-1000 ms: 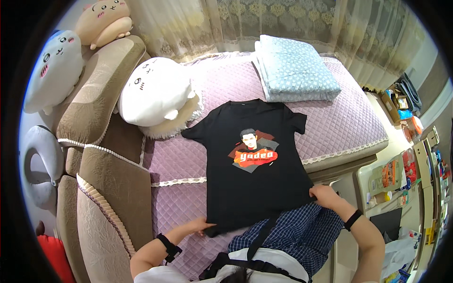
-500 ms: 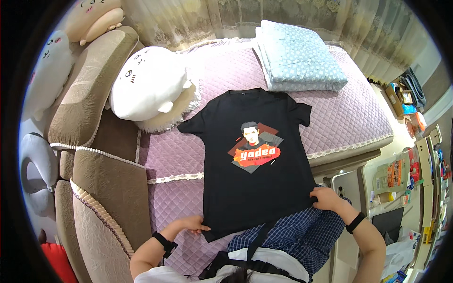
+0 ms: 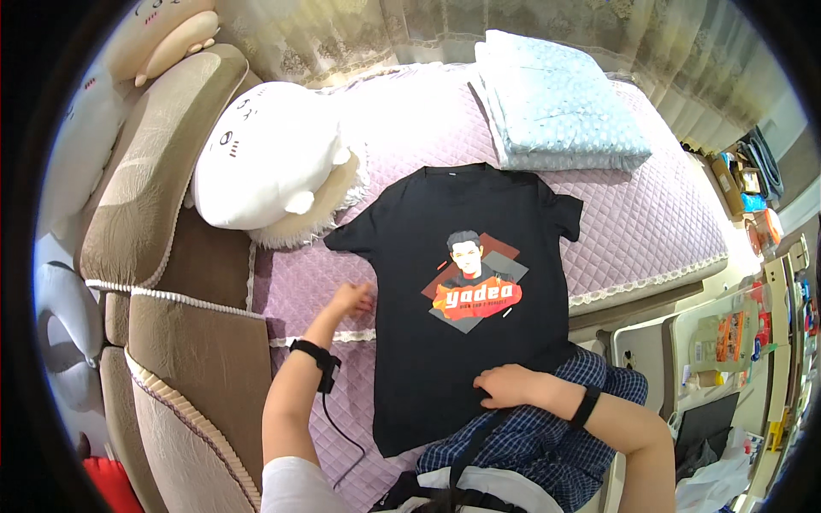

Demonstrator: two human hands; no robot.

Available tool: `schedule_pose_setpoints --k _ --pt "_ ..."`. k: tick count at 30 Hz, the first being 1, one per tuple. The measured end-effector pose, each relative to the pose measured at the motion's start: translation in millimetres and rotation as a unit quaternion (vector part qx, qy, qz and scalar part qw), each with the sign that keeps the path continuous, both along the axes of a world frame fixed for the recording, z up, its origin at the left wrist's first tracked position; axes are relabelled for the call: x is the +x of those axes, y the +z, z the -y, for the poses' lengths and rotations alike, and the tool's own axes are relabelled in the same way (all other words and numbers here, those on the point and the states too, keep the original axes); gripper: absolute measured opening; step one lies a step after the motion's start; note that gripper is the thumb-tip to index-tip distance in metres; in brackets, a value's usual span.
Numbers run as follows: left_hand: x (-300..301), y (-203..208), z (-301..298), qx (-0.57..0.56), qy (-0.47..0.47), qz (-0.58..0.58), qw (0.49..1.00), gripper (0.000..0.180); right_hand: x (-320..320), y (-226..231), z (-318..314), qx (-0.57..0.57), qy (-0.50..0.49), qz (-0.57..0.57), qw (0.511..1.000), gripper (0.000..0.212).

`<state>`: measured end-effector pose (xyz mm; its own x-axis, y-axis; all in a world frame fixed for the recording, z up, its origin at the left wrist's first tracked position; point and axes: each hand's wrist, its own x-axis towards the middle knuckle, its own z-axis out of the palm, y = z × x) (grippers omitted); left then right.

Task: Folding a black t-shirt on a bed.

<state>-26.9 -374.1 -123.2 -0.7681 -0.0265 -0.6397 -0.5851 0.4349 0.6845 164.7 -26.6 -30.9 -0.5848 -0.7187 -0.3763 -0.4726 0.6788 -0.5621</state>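
Note:
A black short-sleeved T-shirt (image 3: pixel 428 368) lies spread on the pink quilted cover, collar away from me and printed front up. My left hand (image 3: pixel 351 300) hovers beside the shirt's left edge, below the left sleeve. Its fingers are slightly blurred and apart, holding nothing. Over the lower part of the shirt is my right hand (image 3: pixel 506 386), palm down with loosely bent fingers and the thumb apart. No fabric shows gathered in it. The hem's right end lies over my checked blue trousers (image 3: pixel 590 385).
The pink quilted cover (image 3: pixel 633 231) lies over the sofa seat. A white plush toy (image 3: pixel 274 162) on a fluffy cushion sits at far left, a folded light-blue quilt (image 3: pixel 564 111) at far right. Brown sofa backrests (image 3: pixel 154 171) line the left; a cart (image 3: pixel 710 333) with packages stands right.
Both hands have left the shirt's bottom corners. The left moved up along the left edge; the right moved inward over the lower front. The view has shifted slightly.

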Motion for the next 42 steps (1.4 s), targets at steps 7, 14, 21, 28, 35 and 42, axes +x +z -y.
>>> schedule_pose_setpoints --k 7,14,21,28,35,42 --pt "125 34 -60 0.094 -0.095 -0.046 0.990 0.049 -132 4 -35 0.008 -0.197 -0.040 0.980 0.024" --pt "179 116 -118 -0.033 -0.196 -0.179 0.963 0.030 -208 30 55 -0.326 -0.179 -0.188 0.909 0.029" --pt "181 180 -129 0.024 -0.567 -0.112 0.816 0.027 -208 -47 85 -0.051 -0.109 -0.249 0.961 0.036" --pt "202 188 -103 0.141 -0.627 -0.041 0.765 0.032 -195 -38 38 0.108 -0.098 -0.152 0.978 0.034" --pt "108 198 -38 -0.190 -0.485 -0.130 0.844 0.035 -264 58 -88 -0.178 -0.378 -0.189 0.888 0.029" --pt "-15 306 -5 -0.352 -0.057 -0.505 0.786 0.016 -301 226 -151 -0.217 -0.468 -0.509 0.689 0.036"
